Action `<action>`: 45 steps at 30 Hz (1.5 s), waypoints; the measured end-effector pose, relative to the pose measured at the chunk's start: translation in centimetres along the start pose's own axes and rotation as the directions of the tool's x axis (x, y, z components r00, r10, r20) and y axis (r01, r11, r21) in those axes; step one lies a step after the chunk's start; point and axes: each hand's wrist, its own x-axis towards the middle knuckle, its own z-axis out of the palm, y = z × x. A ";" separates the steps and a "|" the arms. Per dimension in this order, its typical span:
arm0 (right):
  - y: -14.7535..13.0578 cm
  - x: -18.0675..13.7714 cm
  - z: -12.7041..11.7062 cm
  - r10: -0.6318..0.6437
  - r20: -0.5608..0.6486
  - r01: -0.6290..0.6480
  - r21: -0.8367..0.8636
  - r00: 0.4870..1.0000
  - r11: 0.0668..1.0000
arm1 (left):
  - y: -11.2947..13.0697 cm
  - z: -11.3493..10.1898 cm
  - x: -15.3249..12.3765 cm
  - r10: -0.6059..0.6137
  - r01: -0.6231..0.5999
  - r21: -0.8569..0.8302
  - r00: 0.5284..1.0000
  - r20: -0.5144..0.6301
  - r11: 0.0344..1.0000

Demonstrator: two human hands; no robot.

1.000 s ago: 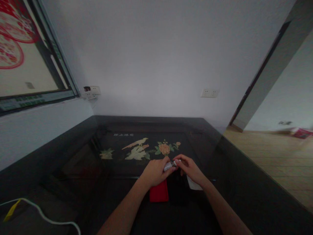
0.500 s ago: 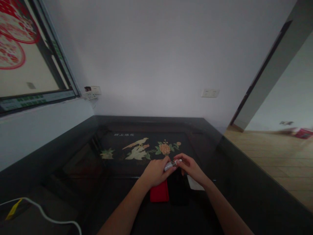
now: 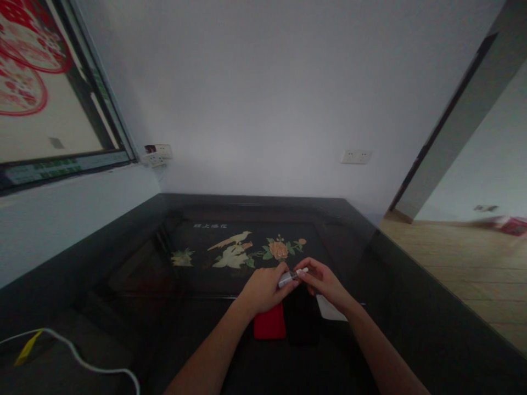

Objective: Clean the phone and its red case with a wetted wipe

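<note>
The small tube (image 3: 285,280) is located above the near half of the dark bench (image 3: 197,340), between the two hands. Its long axis runs from lower left to upper right, at a shallow slant across the view. The gray-white body forms the left end; the narrower white end points right and slightly away from the person.

Left hand (image 3: 265,286): grip clamped on the body of the small tube, thumb on the near side, fingers on the far side. Right hand (image 3: 321,281): grip closed with the fingertips on the white end. Whether the two parts are joined cannot be told.

A flat red item (image 3: 269,322) lies on the bench, partly beneath the left hand in view. A white item (image 3: 330,310) lies beside the right wrist, partly covered by it. A white cable (image 3: 99,371) with a yellow tag (image 3: 28,348) occupies the near left corner, well apart from both hands.
</note>
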 end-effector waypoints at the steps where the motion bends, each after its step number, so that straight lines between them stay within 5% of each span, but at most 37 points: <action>1: 0.1 0.0 0.1 -0.002 -0.013 0.002 -0.016 1.000 1.000 | 0.0 0.0 0.0 0.001 -0.001 -0.004 1.000 -0.001 1.000; 9: 0.4 0.3 0.1 0.041 -0.009 -0.042 -0.092 0.999 0.995 | -0.1 0.1 0.0 0.001 -0.001 0.002 1.000 0.001 1.000; 20: 0.2 0.2 -0.6 -0.014 -0.054 0.018 0.072 0.998 0.997 | 0.0 -0.3 0.0 -0.058 0.058 -0.011 0.998 0.014 0.998; 28: 0.8 1.0 -1.4 0.003 -0.353 0.057 0.159 0.936 0.986 | -0.5 -0.3 0.1 -0.142 0.136 -0.073 0.986 -0.088 0.988; 36: 0.4 0.7 -2.3 0.013 -0.422 0.109 0.265 0.907 0.958 | -4.2 -0.4 0.5 -0.414 0.370 -0.188 0.847 -0.335 0.910; 45: -0.3 0.6 -1.9 0.000 -0.348 0.121 0.326 0.937 0.938 | -6.4 -0.4 0.2 -0.535 0.561 -0.018 0.779 -0.328 0.827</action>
